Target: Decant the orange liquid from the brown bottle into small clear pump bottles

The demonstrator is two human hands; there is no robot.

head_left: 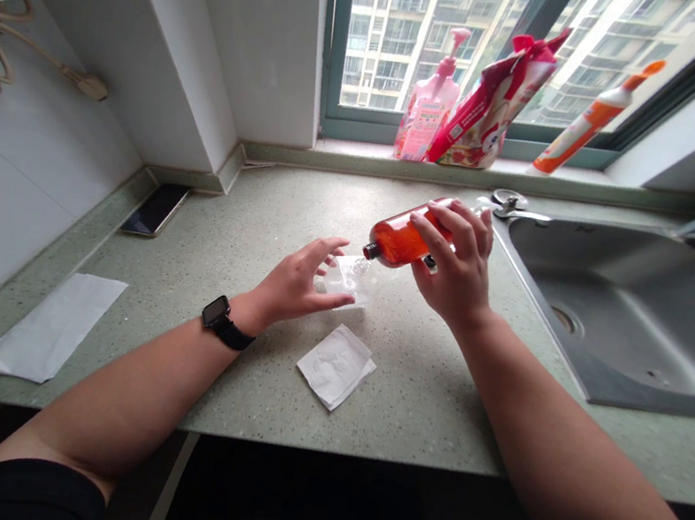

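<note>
My right hand (459, 257) grips a translucent orange-red bottle (401, 238) from above. The bottle is tilted, its black neck pointing down and left over a small clear plastic container (339, 285). A small black item (430, 261) shows under my right hand; I cannot make out what it is. Around the left side of the container curve the thumb and fingers of my left hand (300, 279), with a black watch on the wrist. Something clear and shiny shows in the container below the bottle's mouth. Just in front lies a folded white tissue (335, 365) on the counter.
A steel sink (620, 317) with a tap (511, 206) is on the right. On the windowsill stand a pink pump bottle (429, 109), a red bag (495, 107) and an orange-white bottle (590, 124). A phone (155, 210) and white paper (53, 325) lie left.
</note>
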